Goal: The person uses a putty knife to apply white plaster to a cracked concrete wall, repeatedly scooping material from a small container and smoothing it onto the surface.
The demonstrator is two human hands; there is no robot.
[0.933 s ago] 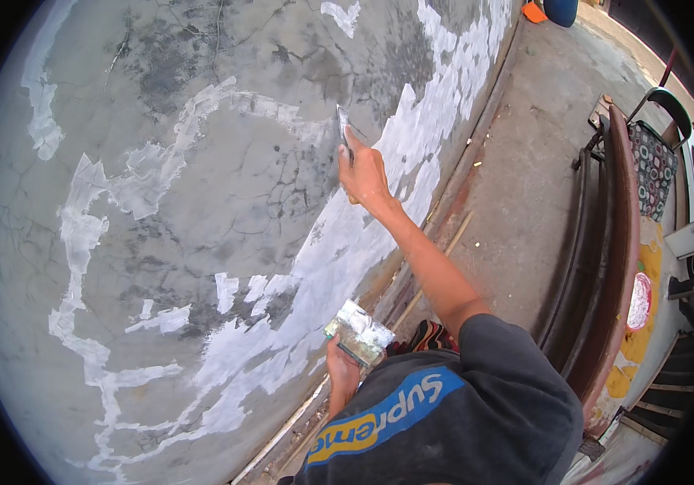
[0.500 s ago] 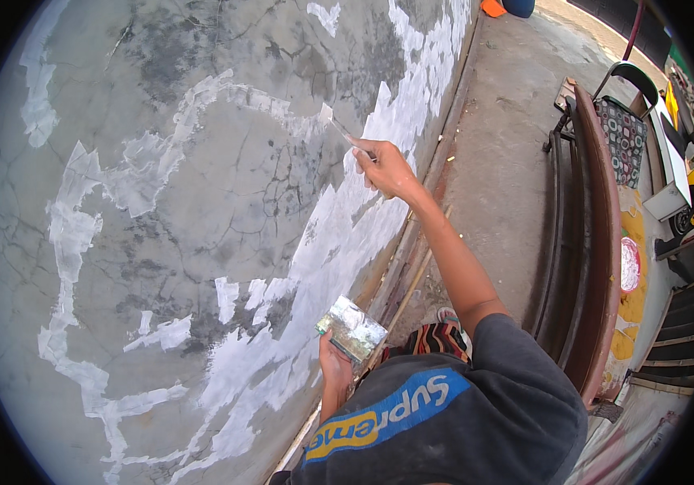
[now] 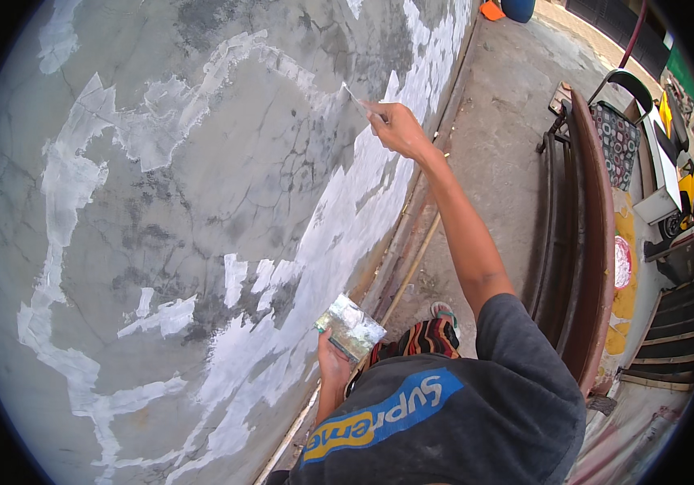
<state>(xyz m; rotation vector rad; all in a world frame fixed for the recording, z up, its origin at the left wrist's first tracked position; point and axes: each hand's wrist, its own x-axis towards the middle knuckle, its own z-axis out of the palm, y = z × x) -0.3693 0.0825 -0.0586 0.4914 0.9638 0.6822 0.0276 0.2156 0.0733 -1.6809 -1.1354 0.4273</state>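
Observation:
My right hand is closed around a small putty knife. Its blade now appears nearly edge-on, with the tip at the end of a pale filler band on the grey cracked wall; firm contact is hard to judge. Lower down, close to my body, my left hand grips a flat rectangular plate by its near edge. The plate has a shiny, mottled face with a whitish lump on it that looks like filler. White filler patches run in broad streaks along the lower wall and in thin bands over cracks.
A long brown wooden bench stands at the right, with a patterned-seat chair behind it. Concrete floor lies between bench and wall. A thin pole lies by the wall's base. An orange object sits far off.
The wall has shifted up and slightly right in view. My right hand has moved up and right, and the knife's blade has turned from flat-on to nearly edge-on. My left hand stays almost still.

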